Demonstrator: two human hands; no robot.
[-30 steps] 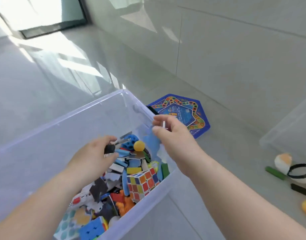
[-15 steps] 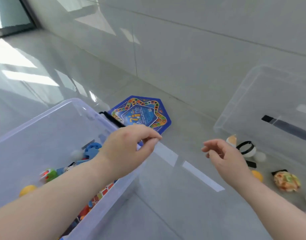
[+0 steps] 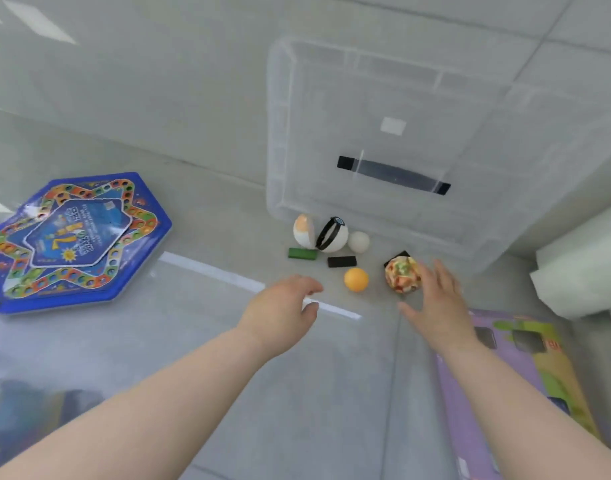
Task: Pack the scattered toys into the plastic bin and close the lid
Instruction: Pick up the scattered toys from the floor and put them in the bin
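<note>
At the far left, the clear plastic bin (image 3: 89, 341) shows only as a blurred wall with coloured toys behind it. Beyond it a blue hexagonal game board (image 3: 75, 237) lies flat on the floor (image 3: 210, 202).

The left hand (image 3: 283, 313) hovers over the floor with its fingers loosely curled, holding nothing, and points towards the toys. Just ahead lies a green block (image 3: 302, 253) with its long axis left to right. Behind it are a white-and-orange ball (image 3: 303, 230) and a white ball with a black band (image 3: 333, 235), side by side, then a small white ball (image 3: 358, 241). A black block (image 3: 342, 261) also lies left to right, and an orange ball (image 3: 356, 279) sits nearest the left hand.

A multicoloured ball (image 3: 401, 275) is next. The right hand (image 3: 439, 306) is spread wide and empty just beside it; whether it touches the ball is unclear. Behind the toys the clear lid (image 3: 314, 133) leans on the wall, its black handle (image 3: 394, 174) running left to right. A purple box (image 3: 505, 375) lies at the right.
</note>
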